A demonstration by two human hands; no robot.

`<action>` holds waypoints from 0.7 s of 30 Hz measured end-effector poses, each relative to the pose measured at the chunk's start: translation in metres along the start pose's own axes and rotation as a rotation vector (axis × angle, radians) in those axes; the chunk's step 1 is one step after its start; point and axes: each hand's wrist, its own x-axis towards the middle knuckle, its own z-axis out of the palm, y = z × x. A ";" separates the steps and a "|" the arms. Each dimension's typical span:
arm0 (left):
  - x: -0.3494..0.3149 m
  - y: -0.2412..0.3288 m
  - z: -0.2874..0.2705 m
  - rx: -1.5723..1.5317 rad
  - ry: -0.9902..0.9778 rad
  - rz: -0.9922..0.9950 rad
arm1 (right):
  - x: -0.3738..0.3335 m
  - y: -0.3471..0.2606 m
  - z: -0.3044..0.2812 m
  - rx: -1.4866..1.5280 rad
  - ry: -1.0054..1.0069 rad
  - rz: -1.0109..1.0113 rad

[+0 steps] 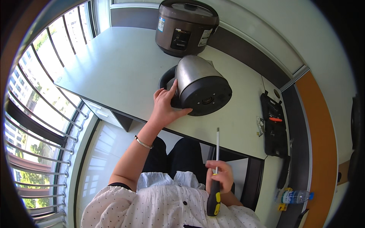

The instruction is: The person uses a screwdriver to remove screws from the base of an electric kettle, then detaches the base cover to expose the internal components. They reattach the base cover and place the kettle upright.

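Observation:
An electric kettle [197,72] with a brushed steel body lies tipped on the table, its round black base facing me. Its black handle points left. My left hand [165,104] grips the kettle at its lower left, with the thumb on the base's rim and a finger along the steel side. Near my chest, my right hand [221,176] is closed around a screwdriver [214,199] where the shaft meets the black and yellow handle. The metal shaft points away from me toward the table edge, apart from the kettle.
Behind the kettle stands a brown rice cooker [186,28]. At the right, an open black tool case [275,125] lies beside small loose parts [260,126]. A water bottle [294,197] rests farther down the right side. A barred window [42,114] is on the left.

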 end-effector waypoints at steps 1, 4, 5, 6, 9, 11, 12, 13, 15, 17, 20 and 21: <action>0.000 0.000 0.000 0.002 0.005 0.003 | 0.007 -0.008 0.000 0.024 0.054 0.060; -0.001 -0.002 0.001 0.006 0.012 0.012 | 0.014 -0.010 -0.012 0.120 -0.070 0.055; -0.001 -0.001 0.000 0.011 0.013 0.014 | 0.013 -0.006 -0.014 0.096 -0.076 0.086; 0.000 -0.001 -0.001 0.017 0.014 0.016 | 0.011 0.001 -0.015 0.072 -0.083 0.118; 0.001 0.002 0.002 -0.034 0.001 0.003 | 0.020 0.013 -0.007 0.042 0.073 0.245; 0.002 0.002 0.001 -0.023 0.002 0.004 | 0.035 0.021 -0.003 0.140 0.183 0.321; 0.001 0.001 0.001 -0.018 0.002 0.005 | 0.041 0.026 -0.002 0.116 0.211 0.261; 0.002 0.001 0.001 -0.013 0.003 0.004 | 0.045 0.029 -0.002 0.088 0.193 0.236; 0.002 0.000 0.002 -0.004 0.004 0.000 | 0.051 0.032 -0.003 0.076 0.169 0.216; 0.003 -0.001 0.003 0.001 0.002 0.007 | 0.053 0.033 0.000 0.110 0.158 0.227; 0.002 -0.001 0.003 0.010 0.014 0.021 | 0.054 0.038 0.004 0.075 0.173 0.183; 0.002 0.000 0.002 0.015 0.022 0.026 | 0.056 0.037 0.005 0.088 0.168 0.182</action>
